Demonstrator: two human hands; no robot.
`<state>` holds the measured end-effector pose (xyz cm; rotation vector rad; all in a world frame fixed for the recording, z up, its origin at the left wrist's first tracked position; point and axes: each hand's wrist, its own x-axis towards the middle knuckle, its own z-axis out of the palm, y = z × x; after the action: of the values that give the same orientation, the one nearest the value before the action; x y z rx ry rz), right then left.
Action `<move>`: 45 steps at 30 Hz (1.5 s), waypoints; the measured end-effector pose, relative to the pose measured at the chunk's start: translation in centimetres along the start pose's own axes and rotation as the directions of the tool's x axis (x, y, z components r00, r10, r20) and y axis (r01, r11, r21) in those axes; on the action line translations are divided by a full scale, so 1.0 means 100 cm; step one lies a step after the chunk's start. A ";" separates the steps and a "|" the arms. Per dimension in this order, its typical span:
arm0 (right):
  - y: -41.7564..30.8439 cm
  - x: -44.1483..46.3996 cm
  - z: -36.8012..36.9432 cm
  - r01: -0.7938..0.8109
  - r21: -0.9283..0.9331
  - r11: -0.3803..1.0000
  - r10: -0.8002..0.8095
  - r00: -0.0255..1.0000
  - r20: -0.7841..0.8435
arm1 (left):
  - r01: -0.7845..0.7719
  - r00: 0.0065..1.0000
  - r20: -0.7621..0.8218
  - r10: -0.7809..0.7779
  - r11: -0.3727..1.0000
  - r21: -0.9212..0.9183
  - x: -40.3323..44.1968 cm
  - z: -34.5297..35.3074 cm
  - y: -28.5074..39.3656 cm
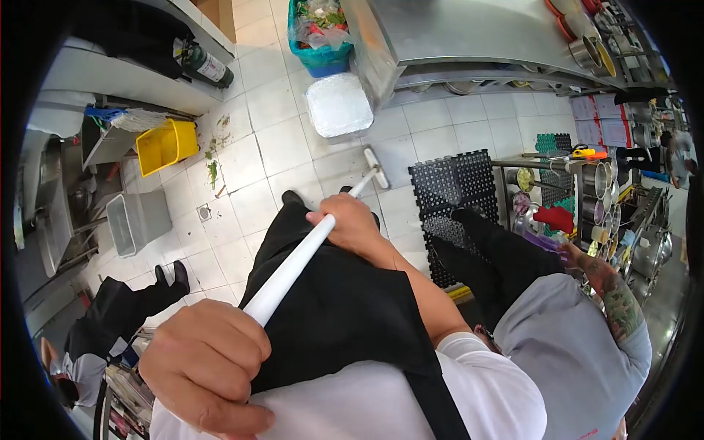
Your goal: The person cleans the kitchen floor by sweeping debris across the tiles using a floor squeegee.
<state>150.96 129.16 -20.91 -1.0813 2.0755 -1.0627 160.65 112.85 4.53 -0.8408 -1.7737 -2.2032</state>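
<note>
A long white pole (290, 273) slants down and away from my body to a short crosswise white head (376, 169) on the tiled floor. The head may be a brush or a squeegee; I cannot tell. My left hand (205, 370) is closed in a fist around the upper end, near the camera. Farther down the same pole, my right hand (346, 221) wraps its fingers around it. Just beyond the head sits a foil-covered container (339, 105).
A bin of food scraps (320, 55) stands beside a steel table (469, 33). Scraps (213, 165) litter the tiles near a yellow bucket (167, 147) and grey bin (138, 224). Black mats (455, 213) and a co-worker (565, 330) are at right; another person (110, 315) is at left.
</note>
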 end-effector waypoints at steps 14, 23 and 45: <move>0.040 0.038 0.142 -0.036 0.086 0.996 0.055 0.973 -0.223 | 0.229 0.973 -0.043 -0.225 0.958 0.171 -0.142 -0.082 -0.003; -0.073 0.124 0.270 0.033 0.208 0.978 -0.033 0.999 -0.002 | 0.176 0.979 -0.132 -0.153 0.968 0.177 -0.208 -0.155 0.116; 0.020 0.003 0.234 -0.406 0.028 0.914 0.377 0.819 -0.431 | 0.292 0.955 0.033 -0.295 0.954 0.070 -0.188 -0.142 0.013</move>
<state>167.70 120.55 -34.96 -0.4206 2.5503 -1.0918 172.34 95.36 -6.17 -0.6509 -2.0979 -2.3022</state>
